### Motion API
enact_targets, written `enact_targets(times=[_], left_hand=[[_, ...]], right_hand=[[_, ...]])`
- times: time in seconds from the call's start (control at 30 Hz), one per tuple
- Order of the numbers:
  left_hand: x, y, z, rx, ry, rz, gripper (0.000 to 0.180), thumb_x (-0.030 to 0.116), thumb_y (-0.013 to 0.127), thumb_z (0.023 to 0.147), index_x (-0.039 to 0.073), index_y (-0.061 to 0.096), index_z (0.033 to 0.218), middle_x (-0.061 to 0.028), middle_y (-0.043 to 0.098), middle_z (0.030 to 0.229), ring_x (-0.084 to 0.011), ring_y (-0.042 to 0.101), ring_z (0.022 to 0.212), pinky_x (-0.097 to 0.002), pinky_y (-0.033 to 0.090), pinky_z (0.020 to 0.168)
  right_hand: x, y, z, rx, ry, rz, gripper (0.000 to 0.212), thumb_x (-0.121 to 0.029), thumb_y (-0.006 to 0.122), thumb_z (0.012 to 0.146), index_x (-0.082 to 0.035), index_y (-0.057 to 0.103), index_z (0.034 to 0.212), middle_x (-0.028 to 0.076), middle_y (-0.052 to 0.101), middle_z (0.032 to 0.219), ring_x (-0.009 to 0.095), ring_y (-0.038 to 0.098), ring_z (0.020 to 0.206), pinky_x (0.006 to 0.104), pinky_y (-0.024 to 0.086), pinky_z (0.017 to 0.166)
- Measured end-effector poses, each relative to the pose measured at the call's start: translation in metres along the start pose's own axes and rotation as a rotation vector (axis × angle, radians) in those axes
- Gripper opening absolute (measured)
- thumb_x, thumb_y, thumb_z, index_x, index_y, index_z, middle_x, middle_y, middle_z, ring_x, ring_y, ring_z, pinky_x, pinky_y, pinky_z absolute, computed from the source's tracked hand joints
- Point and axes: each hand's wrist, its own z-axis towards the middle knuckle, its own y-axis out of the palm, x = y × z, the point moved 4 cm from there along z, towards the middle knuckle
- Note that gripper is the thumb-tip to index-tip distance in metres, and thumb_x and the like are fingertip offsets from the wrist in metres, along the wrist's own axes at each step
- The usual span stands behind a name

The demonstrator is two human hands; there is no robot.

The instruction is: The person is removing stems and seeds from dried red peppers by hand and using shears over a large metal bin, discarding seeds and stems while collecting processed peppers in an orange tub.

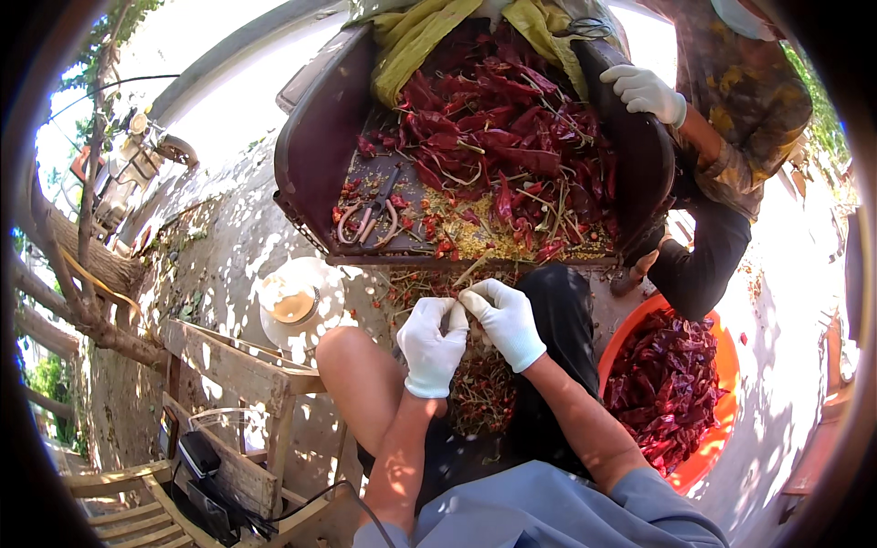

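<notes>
My left hand, in a white glove, is closed in a pinch just in front of the cart's near edge. Fingertip to fingertip with it, my right hand, gloved alike, pinches too. A thin pale stem-like piece shows by the fingertips; I cannot tell whether it is gripped or lies behind. Beyond my hands, dried red chili peppers fill the dark metal cart bed, with loose yellow seeds at its front. Scissors with looped handles rest on the bed's left side.
An orange tub of red chili pieces stands at my right. Another person's gloved hand rests on the cart's right wall. Stems and scraps lie between my legs. A wooden bench and a pale round container are at left.
</notes>
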Motion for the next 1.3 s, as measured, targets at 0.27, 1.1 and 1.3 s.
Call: enact_targets(times=[0.27,1.1,1.3], left_hand=[[0.002,0.001,0.000,-0.039,0.046,-0.035,0.010,0.001,0.074,0.078,0.002,0.069,0.087,-0.0120,0.066,0.079,-0.0241,0.066,0.065,-0.0324,0.052,0.060],[-0.028,0.006,-0.017,-0.441,-0.863,-0.515,0.019,0.020,0.062,0.098,0.004,0.067,0.089,0.0015,0.059,0.062,-0.0026,0.045,0.047,-0.0211,0.032,0.042],[-0.030,0.014,-0.022,-0.283,-0.642,-0.475,0.022,0.018,0.061,0.098,0.006,0.065,0.081,0.0007,0.058,0.060,-0.0027,0.044,0.044,-0.0203,0.030,0.040]], right_hand=[[-0.004,-0.004,0.000,-0.034,0.112,0.038,0.023,-0.023,0.066,0.095,0.000,0.068,0.094,0.001,0.062,0.066,0.006,0.054,0.050,0.0230,0.040,0.042],[-0.011,-0.002,-0.023,0.118,-0.741,-0.678,0.014,-0.014,0.072,0.084,-0.009,0.073,0.097,0.009,0.066,0.080,0.029,0.066,0.072,0.0361,0.053,0.063],[-0.012,-0.004,-0.022,0.114,-0.688,-0.476,0.013,-0.009,0.072,0.083,-0.007,0.073,0.096,0.010,0.068,0.083,0.029,0.068,0.074,0.0339,0.054,0.064]])
